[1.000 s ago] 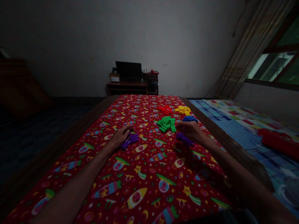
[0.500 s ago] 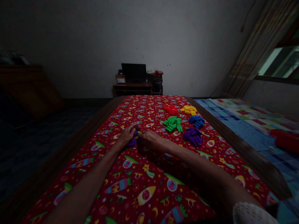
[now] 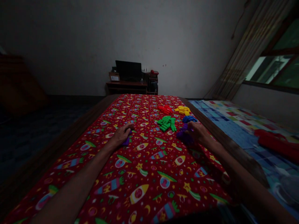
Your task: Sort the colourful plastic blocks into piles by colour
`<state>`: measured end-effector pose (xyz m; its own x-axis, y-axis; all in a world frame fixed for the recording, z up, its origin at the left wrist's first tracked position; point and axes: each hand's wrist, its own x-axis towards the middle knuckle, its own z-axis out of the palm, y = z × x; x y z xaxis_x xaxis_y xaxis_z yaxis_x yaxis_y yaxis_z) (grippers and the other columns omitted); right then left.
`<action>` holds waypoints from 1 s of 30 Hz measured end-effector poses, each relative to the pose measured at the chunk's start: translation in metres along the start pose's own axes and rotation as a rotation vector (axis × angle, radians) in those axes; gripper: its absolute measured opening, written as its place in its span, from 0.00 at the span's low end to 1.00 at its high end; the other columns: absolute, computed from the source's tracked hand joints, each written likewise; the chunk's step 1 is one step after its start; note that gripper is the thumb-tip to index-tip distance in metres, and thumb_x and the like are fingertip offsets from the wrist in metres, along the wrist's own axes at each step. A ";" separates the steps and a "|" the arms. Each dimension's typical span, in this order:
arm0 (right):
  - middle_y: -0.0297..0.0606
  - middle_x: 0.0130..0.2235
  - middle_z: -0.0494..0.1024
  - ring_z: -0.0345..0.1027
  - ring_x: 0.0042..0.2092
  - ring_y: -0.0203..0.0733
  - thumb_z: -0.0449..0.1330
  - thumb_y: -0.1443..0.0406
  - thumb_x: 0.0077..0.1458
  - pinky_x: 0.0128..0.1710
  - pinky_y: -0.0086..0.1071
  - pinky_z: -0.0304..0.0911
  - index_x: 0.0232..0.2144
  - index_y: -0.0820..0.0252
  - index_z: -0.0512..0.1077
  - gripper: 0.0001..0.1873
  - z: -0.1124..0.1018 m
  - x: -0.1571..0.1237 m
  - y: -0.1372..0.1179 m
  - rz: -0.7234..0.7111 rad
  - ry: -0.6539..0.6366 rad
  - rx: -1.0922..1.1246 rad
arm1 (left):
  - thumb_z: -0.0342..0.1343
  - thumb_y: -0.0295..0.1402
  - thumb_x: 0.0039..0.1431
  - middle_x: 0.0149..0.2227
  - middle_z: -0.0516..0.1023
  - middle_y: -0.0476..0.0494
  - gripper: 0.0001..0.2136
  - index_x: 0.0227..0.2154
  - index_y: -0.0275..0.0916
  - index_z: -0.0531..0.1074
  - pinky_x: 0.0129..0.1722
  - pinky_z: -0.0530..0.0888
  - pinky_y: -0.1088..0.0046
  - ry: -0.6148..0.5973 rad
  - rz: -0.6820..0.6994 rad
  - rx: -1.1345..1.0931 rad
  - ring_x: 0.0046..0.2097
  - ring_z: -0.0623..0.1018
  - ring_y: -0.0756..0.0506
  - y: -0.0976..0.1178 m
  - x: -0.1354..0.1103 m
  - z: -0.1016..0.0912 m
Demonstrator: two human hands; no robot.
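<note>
On the left, the left hand (image 3: 121, 135) lies on the red table (image 3: 144, 161) and covers a few purple pieces (image 3: 126, 142). Its grip looks closed loosely over them, though the room is dark and I cannot tell how many pieces remain under the fingers.

Further right stand the sorted heaps. The green pile (image 3: 167, 123) is nearest to the middle, the red pile (image 3: 164, 109) lies behind it, and the yellow pile (image 3: 182, 109) is beside the red one. The blue pile (image 3: 189, 119) sits just in front of the yellow one. Each heap has one colour only, so the sorting by colour seems almost finished.

The right hand (image 3: 197, 132) rests on the purple pile (image 3: 184, 134), which lies just in front of the blue one, well apart from the left hand. Whether this grip is releasing or clenched on a piece, I cannot tell, because the fingers hide it. What is left, in my judgement, is only the small purple group under the left hand.

No brand, label or readable writing appears; the cloth shows only rockets, stars and moons.
</note>
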<state>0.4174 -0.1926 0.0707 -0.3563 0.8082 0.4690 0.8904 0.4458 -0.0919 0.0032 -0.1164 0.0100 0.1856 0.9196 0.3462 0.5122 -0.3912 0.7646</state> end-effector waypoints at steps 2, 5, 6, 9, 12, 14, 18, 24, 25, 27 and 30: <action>0.40 0.30 0.72 0.63 0.30 0.41 0.56 0.63 0.59 0.30 0.32 0.55 0.31 0.60 0.67 0.07 0.006 -0.005 0.007 0.015 0.008 -0.027 | 0.48 0.42 0.54 0.44 0.81 0.38 0.22 0.48 0.37 0.72 0.51 0.73 0.57 -0.005 0.009 0.011 0.47 0.79 0.39 0.000 0.000 0.000; 0.43 0.32 0.74 0.66 0.33 0.42 0.54 0.61 0.61 0.33 0.33 0.59 0.32 0.60 0.69 0.09 0.011 -0.005 0.006 -0.018 0.089 0.008 | 0.49 0.43 0.53 0.43 0.81 0.39 0.22 0.47 0.38 0.73 0.51 0.74 0.57 -0.015 0.011 0.007 0.46 0.79 0.39 0.001 0.001 -0.001; 0.44 0.33 0.75 0.67 0.34 0.43 0.53 0.61 0.62 0.35 0.34 0.60 0.34 0.61 0.70 0.10 0.010 -0.002 0.002 -0.032 0.133 0.040 | 0.49 0.43 0.53 0.43 0.81 0.39 0.22 0.47 0.38 0.73 0.51 0.74 0.58 -0.017 0.008 0.002 0.46 0.79 0.39 0.001 0.001 -0.001; 0.45 0.36 0.77 0.70 0.37 0.44 0.51 0.61 0.63 0.38 0.35 0.63 0.38 0.61 0.71 0.12 0.007 0.011 -0.023 -0.034 0.203 0.145 | 0.50 0.44 0.53 0.43 0.81 0.39 0.22 0.47 0.38 0.73 0.51 0.74 0.58 -0.010 -0.005 -0.021 0.46 0.79 0.39 0.001 0.001 -0.002; 0.42 0.33 0.77 0.70 0.34 0.40 0.51 0.62 0.64 0.35 0.31 0.62 0.36 0.61 0.72 0.12 0.014 0.029 -0.069 -0.095 0.066 0.241 | 0.49 0.43 0.54 0.44 0.81 0.38 0.22 0.48 0.38 0.72 0.53 0.72 0.56 0.002 -0.020 -0.058 0.48 0.78 0.39 0.001 0.000 -0.002; 0.41 0.35 0.77 0.70 0.36 0.39 0.52 0.62 0.64 0.36 0.30 0.62 0.38 0.61 0.71 0.10 0.026 0.041 -0.107 -0.254 -0.072 0.290 | 0.50 0.43 0.54 0.44 0.80 0.38 0.22 0.48 0.37 0.72 0.54 0.71 0.56 0.004 -0.031 -0.103 0.49 0.78 0.39 0.001 0.000 -0.002; 0.46 0.48 0.72 0.67 0.48 0.41 0.54 0.62 0.63 0.46 0.34 0.63 0.51 0.60 0.65 0.16 0.063 0.068 -0.182 -0.519 -0.137 0.309 | 0.49 0.44 0.55 0.48 0.78 0.36 0.24 0.52 0.36 0.68 0.54 0.71 0.56 0.048 -0.081 -0.327 0.52 0.76 0.39 -0.001 -0.002 -0.004; 0.50 0.50 0.70 0.64 0.52 0.49 0.54 0.64 0.62 0.48 0.44 0.65 0.56 0.63 0.59 0.21 0.109 0.101 -0.236 -0.534 -0.128 0.147 | 0.51 0.40 0.52 0.49 0.77 0.33 0.21 0.48 0.35 0.67 0.52 0.73 0.59 0.260 -0.225 -0.578 0.51 0.77 0.40 -0.013 0.002 -0.013; 0.49 0.48 0.72 0.65 0.50 0.49 0.53 0.65 0.62 0.47 0.43 0.66 0.56 0.64 0.58 0.21 0.114 0.103 -0.235 -0.533 -0.143 0.133 | 0.50 0.39 0.51 0.48 0.78 0.33 0.20 0.46 0.35 0.67 0.53 0.73 0.59 0.301 -0.242 -0.593 0.51 0.77 0.41 -0.014 0.004 -0.013; 0.47 0.44 0.74 0.65 0.49 0.47 0.52 0.68 0.62 0.46 0.41 0.66 0.52 0.63 0.62 0.16 0.120 0.104 -0.229 -0.550 -0.176 0.122 | 0.50 0.36 0.51 0.45 0.78 0.35 0.17 0.43 0.36 0.68 0.53 0.72 0.59 0.331 -0.252 -0.594 0.51 0.77 0.42 -0.014 0.006 -0.013; 0.46 0.44 0.74 0.64 0.48 0.45 0.53 0.71 0.61 0.48 0.37 0.64 0.43 0.63 0.67 0.08 0.118 0.096 -0.209 -0.612 -0.201 0.165 | 0.50 0.36 0.49 0.43 0.79 0.36 0.16 0.41 0.35 0.69 0.53 0.72 0.57 0.306 -0.228 -0.543 0.50 0.77 0.41 -0.011 0.006 -0.009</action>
<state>0.1641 -0.1627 0.0309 -0.8437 0.4396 0.3080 0.4615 0.8871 -0.0021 -0.0085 -0.1072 0.0085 -0.1653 0.9611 0.2214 0.0003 -0.2245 0.9745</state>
